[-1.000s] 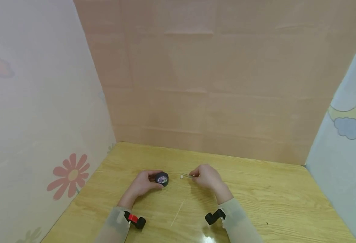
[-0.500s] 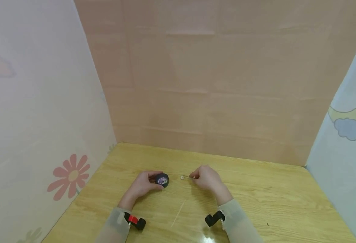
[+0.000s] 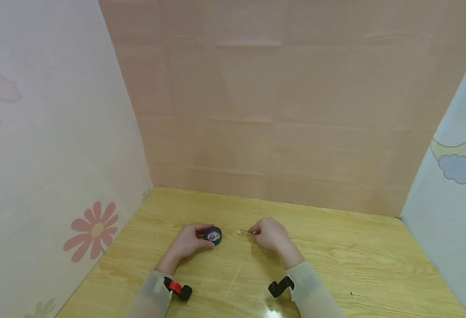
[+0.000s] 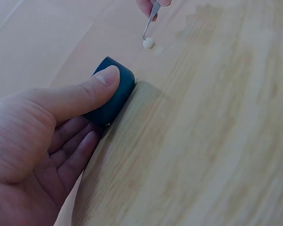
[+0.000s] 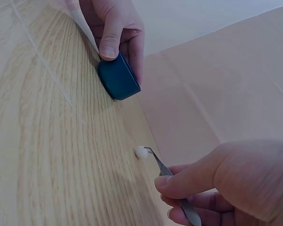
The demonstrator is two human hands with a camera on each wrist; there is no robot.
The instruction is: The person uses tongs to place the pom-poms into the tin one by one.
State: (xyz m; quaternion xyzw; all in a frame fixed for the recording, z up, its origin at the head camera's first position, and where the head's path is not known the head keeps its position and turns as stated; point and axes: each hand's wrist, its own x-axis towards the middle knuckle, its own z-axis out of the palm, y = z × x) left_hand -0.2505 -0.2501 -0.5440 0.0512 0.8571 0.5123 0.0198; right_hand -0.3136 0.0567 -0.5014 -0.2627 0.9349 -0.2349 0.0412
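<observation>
My left hand [image 3: 186,240] holds a small dark blue round container [image 3: 213,236] between thumb and fingers on the table. In the head view its top shows purple and pale shapes; whether these lie inside or are printed cannot be told. My right hand [image 3: 272,232] pinches a pair of metal tweezers [image 5: 166,170] with bent tips. At those tips sits a small white ball [image 5: 141,152], close to the tabletop, to the right of the container and apart from it. The same ball [image 4: 148,43] appears beyond the container in the left wrist view.
The wood-grain table [image 3: 320,260] ends at a tan paper backdrop [image 3: 276,110]. White patterned walls stand on the left [image 3: 58,154] and right [image 3: 451,212]. A tiny dark speck [image 3: 351,293] lies on the table at the right.
The tweezers' tips have tilted slightly and shifted a little over the white ball. The left hand and the container stay nearly in place; the view has moved very slightly.
</observation>
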